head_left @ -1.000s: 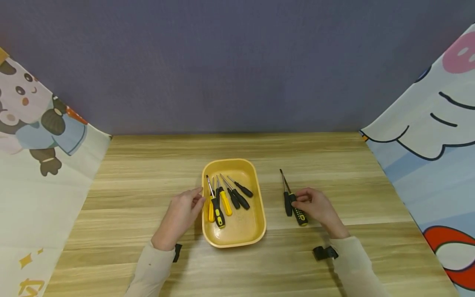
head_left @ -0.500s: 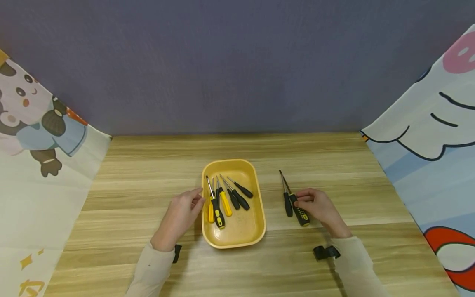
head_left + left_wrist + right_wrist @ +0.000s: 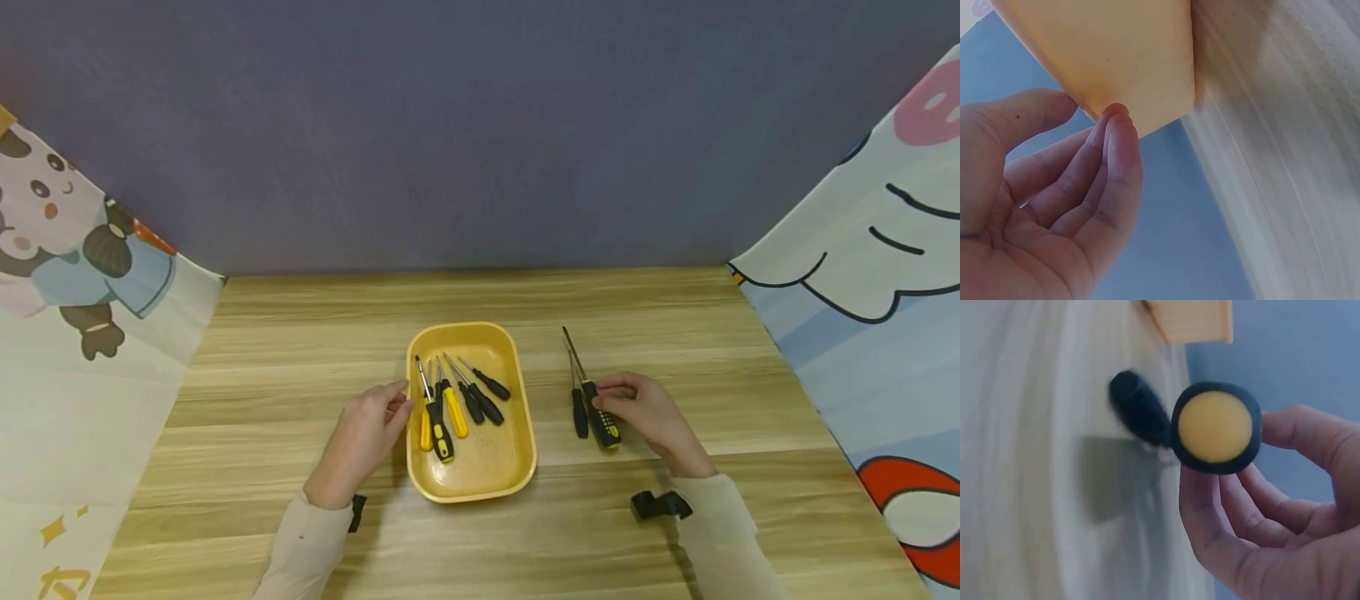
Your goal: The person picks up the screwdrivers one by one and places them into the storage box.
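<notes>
The right hand (image 3: 647, 414) pinches a light, rigid screwdriver (image 3: 600, 417) by its ribbed handle, the surest hold, while the relaxed left hand (image 3: 367, 437) touches the tray (image 3: 525, 467).

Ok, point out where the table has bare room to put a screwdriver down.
Bare wood lies behind the yellow tray up to the wall, and left of the left hand. It is crowded between the tray and the right hand, where the black-and-yellow screwdriver and a black screwdriver sit.

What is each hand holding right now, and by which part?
The right hand grips the black-and-yellow screwdriver by its handle. The left hand holds nothing, fingertips touching the yellow tray.
</notes>
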`<state>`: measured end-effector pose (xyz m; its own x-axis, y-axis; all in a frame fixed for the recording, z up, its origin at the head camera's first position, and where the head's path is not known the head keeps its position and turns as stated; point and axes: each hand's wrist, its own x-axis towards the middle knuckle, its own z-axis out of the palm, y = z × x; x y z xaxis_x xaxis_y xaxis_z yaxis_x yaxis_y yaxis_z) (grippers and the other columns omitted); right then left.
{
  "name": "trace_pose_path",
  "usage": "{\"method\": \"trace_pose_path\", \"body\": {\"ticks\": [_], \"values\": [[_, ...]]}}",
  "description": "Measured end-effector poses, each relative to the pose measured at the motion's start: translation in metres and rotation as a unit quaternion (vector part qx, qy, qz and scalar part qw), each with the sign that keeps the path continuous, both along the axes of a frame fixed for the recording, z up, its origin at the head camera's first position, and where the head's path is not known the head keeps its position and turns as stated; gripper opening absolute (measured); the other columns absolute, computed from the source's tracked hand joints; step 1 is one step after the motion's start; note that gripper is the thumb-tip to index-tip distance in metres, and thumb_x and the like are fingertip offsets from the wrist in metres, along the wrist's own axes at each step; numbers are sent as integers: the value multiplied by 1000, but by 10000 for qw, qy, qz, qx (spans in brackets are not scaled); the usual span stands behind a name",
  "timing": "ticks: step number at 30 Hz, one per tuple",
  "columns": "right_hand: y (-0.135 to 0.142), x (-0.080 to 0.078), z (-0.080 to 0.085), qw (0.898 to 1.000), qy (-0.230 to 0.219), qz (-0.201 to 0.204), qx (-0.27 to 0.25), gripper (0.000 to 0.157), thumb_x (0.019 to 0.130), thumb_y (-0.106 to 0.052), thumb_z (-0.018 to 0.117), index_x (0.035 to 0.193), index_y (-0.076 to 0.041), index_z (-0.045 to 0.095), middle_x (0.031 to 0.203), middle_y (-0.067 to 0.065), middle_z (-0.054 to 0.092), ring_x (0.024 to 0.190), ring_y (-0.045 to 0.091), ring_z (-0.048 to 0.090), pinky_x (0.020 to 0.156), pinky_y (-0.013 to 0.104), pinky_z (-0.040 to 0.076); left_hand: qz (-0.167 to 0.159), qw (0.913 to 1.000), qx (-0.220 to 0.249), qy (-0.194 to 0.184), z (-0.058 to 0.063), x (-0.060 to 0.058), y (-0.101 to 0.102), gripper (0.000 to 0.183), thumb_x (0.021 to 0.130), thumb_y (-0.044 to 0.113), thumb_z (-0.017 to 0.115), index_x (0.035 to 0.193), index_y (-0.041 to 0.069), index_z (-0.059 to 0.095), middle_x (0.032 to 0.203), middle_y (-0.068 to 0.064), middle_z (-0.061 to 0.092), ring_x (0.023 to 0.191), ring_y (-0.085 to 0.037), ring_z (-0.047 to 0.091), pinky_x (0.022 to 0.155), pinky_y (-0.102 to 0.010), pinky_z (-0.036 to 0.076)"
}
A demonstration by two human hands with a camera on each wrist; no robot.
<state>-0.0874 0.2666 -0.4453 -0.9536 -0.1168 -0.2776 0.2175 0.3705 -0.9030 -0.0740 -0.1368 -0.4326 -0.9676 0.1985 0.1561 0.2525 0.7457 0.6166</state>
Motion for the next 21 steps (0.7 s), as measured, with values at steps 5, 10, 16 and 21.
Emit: {"method": "trace_pose_path", "body": {"ticks": [5,10,16,21], "values": [[-13,-9,13,9998,-11,181,-82,44,96,-18,70,131,4,57,119,20,61,101,26,64,81,30,57,25,10000,4,-51,0,0,0,35,93,8,72,125,-6,66,97,-12,71,83,-19,68,68,-27,59],[-32,-20,23,9990,54,376,-251,43,95,-18,71,129,4,59,118,19,62,99,25,64,80,32,57,23,10000,17,-17,-1,1,0,35,93,8,72,125,-6,66,96,-11,71,83,-18,68,68,-26,59],[-62,-32,33,9973,202,656,-269,38,93,-18,73,124,2,63,114,17,65,93,24,65,75,34,58,37,10000,-9,-91,0,0,0,37,93,9,72,126,-5,65,96,-10,71,83,-18,67,67,-25,58],[-91,-41,39,9954,120,770,-555,35,92,-15,73,122,1,64,112,16,66,94,26,66,76,36,59,2,10000,-53,-40,0,-1,0,37,92,7,72,126,-6,65,96,-11,71,83,-19,68,67,-25,58]]}}
